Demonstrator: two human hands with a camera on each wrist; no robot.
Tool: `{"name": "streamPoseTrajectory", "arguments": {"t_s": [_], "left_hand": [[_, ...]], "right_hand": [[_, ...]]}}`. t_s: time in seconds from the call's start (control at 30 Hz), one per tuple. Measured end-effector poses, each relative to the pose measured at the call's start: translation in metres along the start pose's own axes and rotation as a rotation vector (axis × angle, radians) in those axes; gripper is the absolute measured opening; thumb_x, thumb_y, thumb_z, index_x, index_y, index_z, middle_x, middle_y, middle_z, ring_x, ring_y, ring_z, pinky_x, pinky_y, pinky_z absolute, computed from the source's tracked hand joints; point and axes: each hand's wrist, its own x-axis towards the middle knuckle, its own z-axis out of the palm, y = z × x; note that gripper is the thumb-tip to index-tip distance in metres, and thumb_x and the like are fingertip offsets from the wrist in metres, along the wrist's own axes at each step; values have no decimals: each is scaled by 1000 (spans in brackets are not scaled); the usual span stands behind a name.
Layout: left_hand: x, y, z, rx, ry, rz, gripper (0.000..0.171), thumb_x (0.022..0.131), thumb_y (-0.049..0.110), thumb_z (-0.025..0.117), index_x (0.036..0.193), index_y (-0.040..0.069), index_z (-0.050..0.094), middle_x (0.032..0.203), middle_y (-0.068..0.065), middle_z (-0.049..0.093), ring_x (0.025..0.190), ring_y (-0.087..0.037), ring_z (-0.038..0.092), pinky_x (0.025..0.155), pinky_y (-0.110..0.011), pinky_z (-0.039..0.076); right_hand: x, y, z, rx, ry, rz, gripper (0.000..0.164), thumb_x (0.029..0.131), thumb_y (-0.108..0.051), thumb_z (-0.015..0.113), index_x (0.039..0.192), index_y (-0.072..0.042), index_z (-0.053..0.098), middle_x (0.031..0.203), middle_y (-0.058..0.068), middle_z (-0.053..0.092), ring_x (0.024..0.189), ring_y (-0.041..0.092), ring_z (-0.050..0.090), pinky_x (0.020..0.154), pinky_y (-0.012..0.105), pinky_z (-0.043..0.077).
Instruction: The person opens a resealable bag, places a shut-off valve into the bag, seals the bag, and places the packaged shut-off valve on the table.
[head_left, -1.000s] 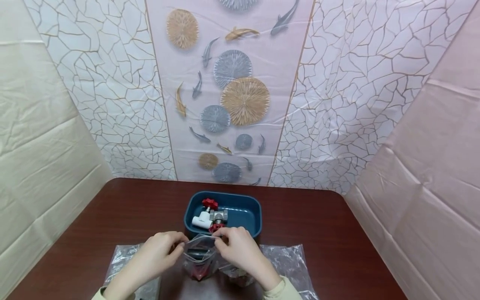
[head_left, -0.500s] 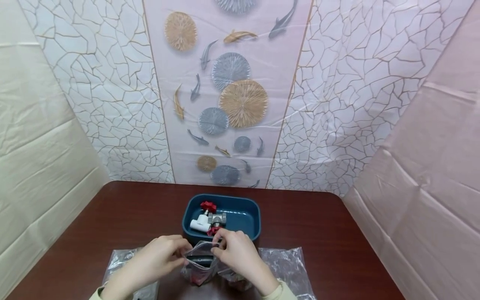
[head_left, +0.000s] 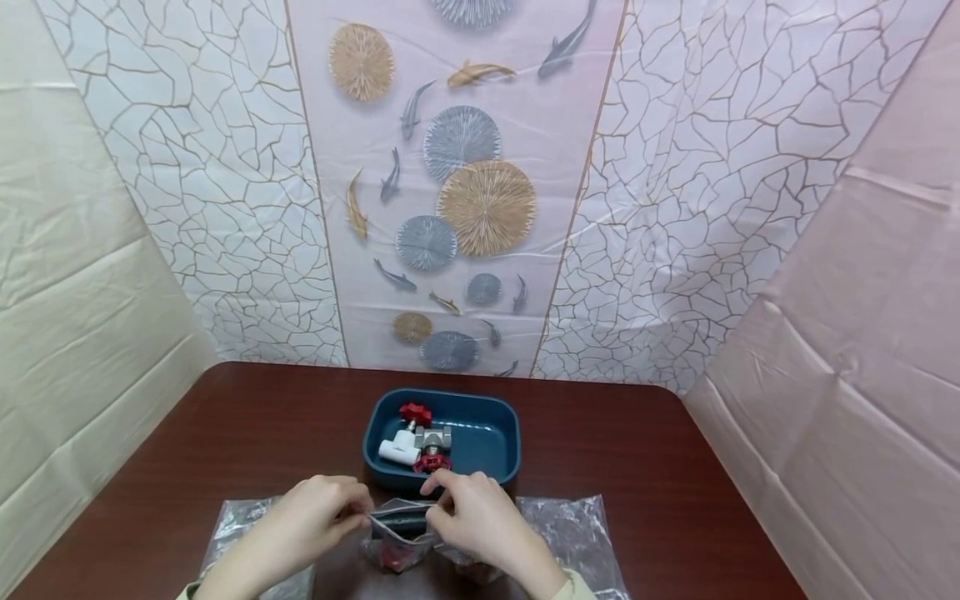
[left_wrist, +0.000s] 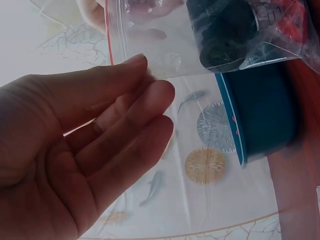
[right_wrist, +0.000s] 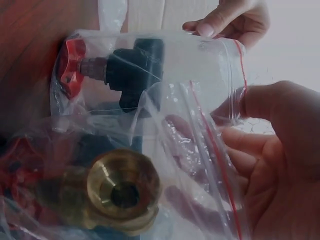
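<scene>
Right wrist, unlike head, shows bag's (right_wrist: 181,67) red strip (right_wrist: 243,67).

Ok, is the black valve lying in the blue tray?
No, the black valve is inside a clear bag, while the blue tray holds a white valve and a metal valve.

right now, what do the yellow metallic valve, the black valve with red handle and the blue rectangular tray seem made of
Yellow metallic valve: probably brass, shiny, given its golden sheen. Black valve with red handle: body likely semi-matte plastic, being uniformly dark. Blue rectangular tray: likely smooth plastic, from its even colour.
</scene>
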Motion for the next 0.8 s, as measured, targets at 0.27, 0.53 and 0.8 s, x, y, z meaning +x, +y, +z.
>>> {"name": "streamPoseTrajectory", "arguments": {"t_s": [0.27, 0.53, 0.8], "left_hand": [[-3, -1, 0, 1, -12, -6, 13, 78, 13, 74, 76, 22, 64, 72, 19, 52, 62, 3, 48, 54, -23, 45], [-8, -2, -1, -12, -13, -55, 13, 80, 17, 73, 75, 24, 64, 69, 20, 50, 59, 2, 45, 52, -21, 42], [-16, -4, -1, 14, 34, -98, 12, 80, 19, 72, 76, 26, 64, 68, 21, 48, 58, 2, 44, 51, -20, 41]], "right_hand": [[-9, 1, -10, 44, -57, -12, 25, 84, -13, 54, 103, -24, 65, 75, -19, 61, 42, 5, 41, 40, 23, 31], [-12, 5, -7, -9, 61, -113, 17, 86, -16, 58, 98, -24, 67, 74, -19, 55, 58, -3, 49, 54, 19, 42], [-20, 15, -8, 70, 50, -227, 24, 86, -45, 61, 103, -28, 65, 91, -19, 58, 77, -2, 55, 64, 19, 47]]}}
